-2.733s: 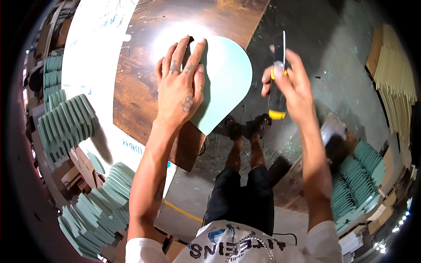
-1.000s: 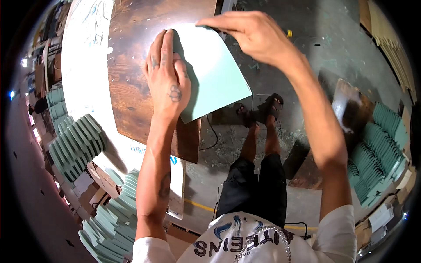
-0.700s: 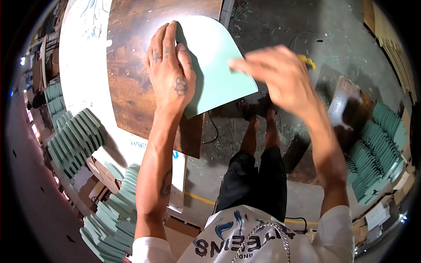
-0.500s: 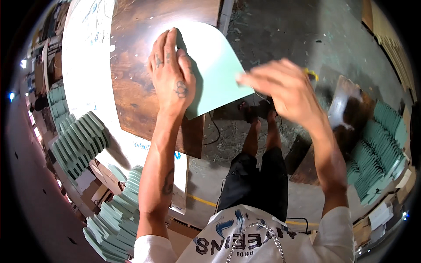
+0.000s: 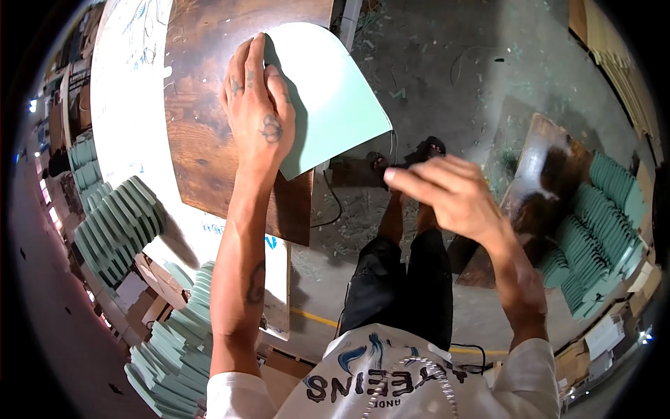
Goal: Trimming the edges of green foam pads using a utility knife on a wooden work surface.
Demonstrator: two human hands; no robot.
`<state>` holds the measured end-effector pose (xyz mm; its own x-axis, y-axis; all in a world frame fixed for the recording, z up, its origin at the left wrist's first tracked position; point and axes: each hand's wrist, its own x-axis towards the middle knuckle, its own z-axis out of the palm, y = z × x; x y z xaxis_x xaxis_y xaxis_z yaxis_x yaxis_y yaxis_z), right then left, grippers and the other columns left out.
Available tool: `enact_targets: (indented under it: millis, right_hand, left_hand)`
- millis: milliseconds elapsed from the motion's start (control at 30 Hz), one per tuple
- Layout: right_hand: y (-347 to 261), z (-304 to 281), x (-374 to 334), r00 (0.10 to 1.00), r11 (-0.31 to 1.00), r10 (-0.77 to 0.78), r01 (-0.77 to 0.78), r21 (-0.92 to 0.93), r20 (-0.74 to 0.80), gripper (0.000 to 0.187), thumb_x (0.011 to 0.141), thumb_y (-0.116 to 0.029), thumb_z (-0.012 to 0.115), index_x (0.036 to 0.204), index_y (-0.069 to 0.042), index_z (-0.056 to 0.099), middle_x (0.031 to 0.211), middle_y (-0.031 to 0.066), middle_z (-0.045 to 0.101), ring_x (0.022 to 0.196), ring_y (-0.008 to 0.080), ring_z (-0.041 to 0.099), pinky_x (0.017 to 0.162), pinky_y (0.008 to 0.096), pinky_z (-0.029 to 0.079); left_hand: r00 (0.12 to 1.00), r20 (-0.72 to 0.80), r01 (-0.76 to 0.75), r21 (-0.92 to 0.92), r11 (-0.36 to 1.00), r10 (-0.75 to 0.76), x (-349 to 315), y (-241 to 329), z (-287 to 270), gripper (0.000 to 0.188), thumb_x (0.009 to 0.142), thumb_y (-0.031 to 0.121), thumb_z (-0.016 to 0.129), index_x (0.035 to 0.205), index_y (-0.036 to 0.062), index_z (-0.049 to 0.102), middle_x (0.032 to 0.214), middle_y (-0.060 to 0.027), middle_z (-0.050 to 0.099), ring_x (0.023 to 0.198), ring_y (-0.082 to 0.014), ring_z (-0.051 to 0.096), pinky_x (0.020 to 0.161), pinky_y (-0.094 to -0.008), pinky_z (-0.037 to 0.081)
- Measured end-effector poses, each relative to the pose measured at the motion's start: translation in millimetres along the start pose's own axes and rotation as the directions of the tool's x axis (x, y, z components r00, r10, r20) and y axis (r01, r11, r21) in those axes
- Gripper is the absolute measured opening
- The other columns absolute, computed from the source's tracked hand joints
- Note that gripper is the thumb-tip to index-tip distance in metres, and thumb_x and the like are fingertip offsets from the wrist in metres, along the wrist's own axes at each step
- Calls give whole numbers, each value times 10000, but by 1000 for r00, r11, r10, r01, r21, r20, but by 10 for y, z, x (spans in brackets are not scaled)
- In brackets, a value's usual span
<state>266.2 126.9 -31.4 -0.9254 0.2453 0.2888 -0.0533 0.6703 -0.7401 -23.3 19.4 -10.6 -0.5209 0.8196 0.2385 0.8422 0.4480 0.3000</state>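
A pale green panel (image 5: 331,98) with one rounded end lies on the dark wooden board, its right corner jutting past the board's edge. Across the panel's left part, my left hand (image 5: 258,112) rests flat with its fingers stretched out and pressed down. From the panel's right corner hangs a thin strip (image 5: 393,143). My right hand (image 5: 457,195) is in the air below and right of that corner, apart from the panel. Its index finger points left and the other fingers are curled in; whatever lies between them is hidden.
The dark wooden board (image 5: 202,140) sits on a white tabletop (image 5: 129,105). Stacks of green pieces stand at the lower left (image 5: 118,230) and right (image 5: 593,230). A stained board (image 5: 534,174) is on the right. A black cable (image 5: 338,209) and scattered scraps lie on the floor.
My right hand has moved down, away from the panel's right edge. In the picture, the panel, board and left hand sit slightly further left and up.
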Motion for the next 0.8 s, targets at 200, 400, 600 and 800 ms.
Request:
enact_targets:
  millis: [200,400,600,800]
  right_hand:
    - [660,-8,1084,916,993,9,41,115,-401,497,1004,-38,538,1461,-226,582,959,91,759,797,198,737,704,302,630]
    - [25,279,1051,801,873,459,-324,365,-386,341,1027,-100,573,1358,-43,628,1198,217,717,1058,324,737,852,414,612]
    - [-6,94,456,938,800,338,-244,548,-76,226,1027,-22,553,1251,-37,571,1000,136,775,778,228,754,685,320,604]
    - [-212,102,567,994,987,93,-99,124,52,107,936,-134,703,972,-68,627,683,75,686,623,242,698,598,373,544]
  left_hand:
    - [983,-2,184,120,976,-185,-24,244,-38,510,1068,242,449,1501,-25,417,1474,-303,464,1366,-457,452,1147,-583,313]
    - [923,-43,383,166,909,-382,-196,396,-7,586,1097,439,378,1514,33,447,1496,-307,445,1361,-463,466,1154,-585,330]
    - [996,-14,-86,33,996,87,-108,56,-65,459,1082,346,459,1487,142,530,1466,-121,545,1363,-310,502,1173,-509,302]
    - [999,-11,-52,36,998,53,-113,101,-81,445,1075,319,471,1486,161,535,1453,-101,560,1345,-309,522,1166,-498,321]
